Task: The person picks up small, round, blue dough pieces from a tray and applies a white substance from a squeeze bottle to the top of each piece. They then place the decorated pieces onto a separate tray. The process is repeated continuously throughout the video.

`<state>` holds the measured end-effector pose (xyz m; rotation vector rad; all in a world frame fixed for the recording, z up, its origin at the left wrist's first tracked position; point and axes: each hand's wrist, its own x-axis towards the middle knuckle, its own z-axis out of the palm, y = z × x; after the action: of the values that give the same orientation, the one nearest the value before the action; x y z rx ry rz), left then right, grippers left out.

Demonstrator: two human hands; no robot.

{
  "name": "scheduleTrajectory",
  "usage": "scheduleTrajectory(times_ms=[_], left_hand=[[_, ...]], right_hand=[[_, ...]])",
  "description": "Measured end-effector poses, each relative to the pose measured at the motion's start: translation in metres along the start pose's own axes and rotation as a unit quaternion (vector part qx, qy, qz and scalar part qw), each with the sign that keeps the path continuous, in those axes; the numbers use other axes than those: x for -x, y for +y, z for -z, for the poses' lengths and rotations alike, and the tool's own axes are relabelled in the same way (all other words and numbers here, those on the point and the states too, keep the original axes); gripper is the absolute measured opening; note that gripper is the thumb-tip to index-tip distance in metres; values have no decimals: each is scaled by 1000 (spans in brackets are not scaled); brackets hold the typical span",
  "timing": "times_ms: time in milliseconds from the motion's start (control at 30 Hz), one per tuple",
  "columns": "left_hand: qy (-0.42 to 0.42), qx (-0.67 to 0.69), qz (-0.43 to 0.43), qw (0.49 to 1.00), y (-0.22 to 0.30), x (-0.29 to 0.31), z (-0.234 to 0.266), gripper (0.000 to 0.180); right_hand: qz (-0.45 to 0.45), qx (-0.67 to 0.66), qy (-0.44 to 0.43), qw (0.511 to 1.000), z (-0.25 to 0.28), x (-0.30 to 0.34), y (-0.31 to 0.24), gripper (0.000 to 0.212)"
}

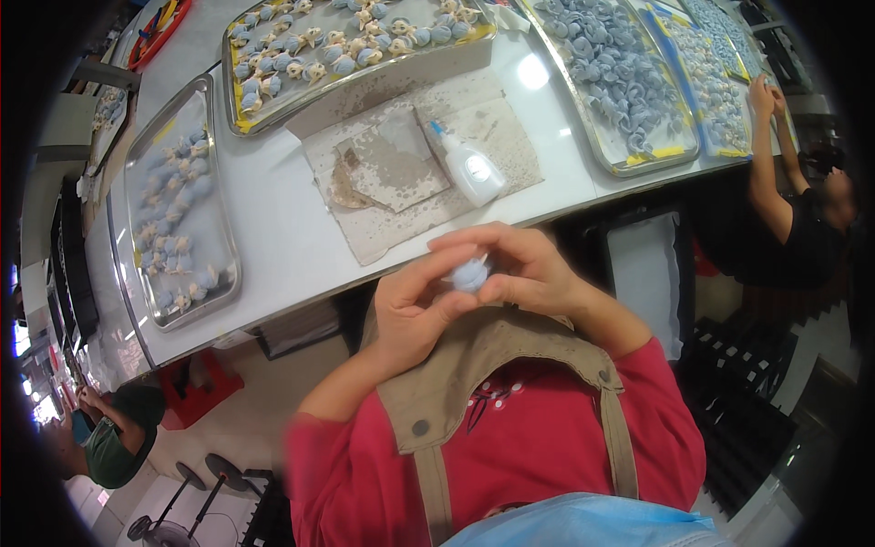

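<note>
Between my two hands, just in front of the table edge, is a small rounded blue-grey figurine piece [470,274] with a pale part on its upper side. The fingers of my left hand [415,296] curl against its left side. My right hand [527,269] grips it from the right with thumb and fingertips. Beyond my hands, a white squeeze bottle with a blue tip [474,173] lies on a stained sheet of cardboard [383,232]. The underside of the piece is partly hidden by my fingers.
A metal tray [228,246] of small blue-and-cream figurines stands at the left, and a larger such tray [365,77] at the back. Back right, another tray [652,164] holds many blue-grey shell-like pieces. Other people work at the far right [775,191] and lower left [123,438].
</note>
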<state>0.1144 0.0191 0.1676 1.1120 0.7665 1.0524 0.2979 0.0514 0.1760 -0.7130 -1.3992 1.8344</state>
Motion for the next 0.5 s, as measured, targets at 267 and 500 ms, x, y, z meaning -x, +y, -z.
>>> scheduleTrajectory(times_ms=[267,500], left_hand=[[-9,-99,-75,992,-1,3,7,34],[-14,-110,-80,991,4,2,8,30]], right_hand=[[-3,-4,-23,1000,-11,-5,-4,43],[23,-22,4,999,-17,-4,-2,39]])
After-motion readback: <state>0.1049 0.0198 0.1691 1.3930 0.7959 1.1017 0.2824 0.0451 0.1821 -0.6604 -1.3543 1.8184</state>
